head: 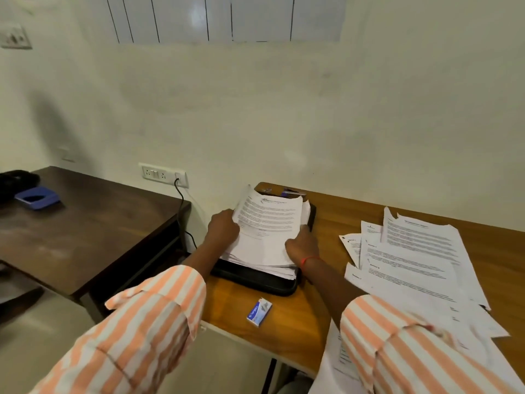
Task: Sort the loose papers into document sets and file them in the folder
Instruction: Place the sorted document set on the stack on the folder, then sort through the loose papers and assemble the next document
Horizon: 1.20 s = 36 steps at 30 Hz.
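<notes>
On the black folder [255, 278], the left hand [224, 226] grips the paper stack [264, 237] at its left edge; the right hand [302, 245], fingers curled, seems to pinch its right edge.

A single view is given, taken from head height and aimed forward and down across a wooden desk [341, 217] toward a pale wall [255, 109]. The striped sleeves [136, 331] are seen entering from the bottom edge, very near the lens. The left hand [223, 227] and right hand [302, 245] are framed close to centre at a stack of papers [267, 223]. A dark table [85, 223] is caught at the left. The edges are seemingly bent and softened by the wide angle.
</notes>
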Tool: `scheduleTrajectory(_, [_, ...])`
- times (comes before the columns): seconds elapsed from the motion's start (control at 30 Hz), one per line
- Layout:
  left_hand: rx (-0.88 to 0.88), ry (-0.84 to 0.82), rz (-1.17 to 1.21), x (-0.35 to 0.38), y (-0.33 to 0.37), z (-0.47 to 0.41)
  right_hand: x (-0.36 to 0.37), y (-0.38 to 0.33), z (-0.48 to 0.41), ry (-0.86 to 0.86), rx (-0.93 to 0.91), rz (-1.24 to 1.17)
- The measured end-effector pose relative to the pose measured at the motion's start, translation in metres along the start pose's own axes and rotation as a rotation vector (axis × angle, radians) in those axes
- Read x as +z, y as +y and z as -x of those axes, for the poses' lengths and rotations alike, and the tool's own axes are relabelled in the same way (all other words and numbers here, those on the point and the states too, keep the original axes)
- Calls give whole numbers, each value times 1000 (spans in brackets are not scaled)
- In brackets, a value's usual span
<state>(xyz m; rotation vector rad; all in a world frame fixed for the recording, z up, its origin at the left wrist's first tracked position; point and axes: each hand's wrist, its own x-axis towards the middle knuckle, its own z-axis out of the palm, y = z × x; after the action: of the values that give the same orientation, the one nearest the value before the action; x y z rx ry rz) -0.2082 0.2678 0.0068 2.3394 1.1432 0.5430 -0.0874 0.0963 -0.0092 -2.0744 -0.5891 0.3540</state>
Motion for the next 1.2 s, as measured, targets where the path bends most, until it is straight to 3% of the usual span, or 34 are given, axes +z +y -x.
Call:
scheduleTrajectory(0.23, [38, 59, -402, 14, -4, -2, 3, 8, 10, 131, -16, 162])
scheduleTrajectory(0.37, [298, 195, -249, 25, 36, 29, -27, 18, 12, 271, -64, 388])
scheduleTrajectory(0.5, [461, -168, 8, 58, 109, 77, -69, 40, 14, 319, -110, 630])
scheduleTrajectory(0.67, [343, -482, -77, 103, 165, 117, -136, 83, 19, 340, -41, 729])
scheduleTrajectory(0.83, [275, -664, -212, 111, 175, 125, -187, 131, 30, 303, 25, 678])
scheduleTrajectory(0.97, [238, -712, -151, 105, 185, 134, -202, 148, 41, 314, 16, 638])
scheduleTrajectory(1.07, [168, -706, 16, 112, 187, 141, -208, 152, 49, 310, -4, 653])
scheduleTrajectory(1.2, [75, -539, 503, 131, 177, 149, -218, 155, 58, 364, -31, 622])
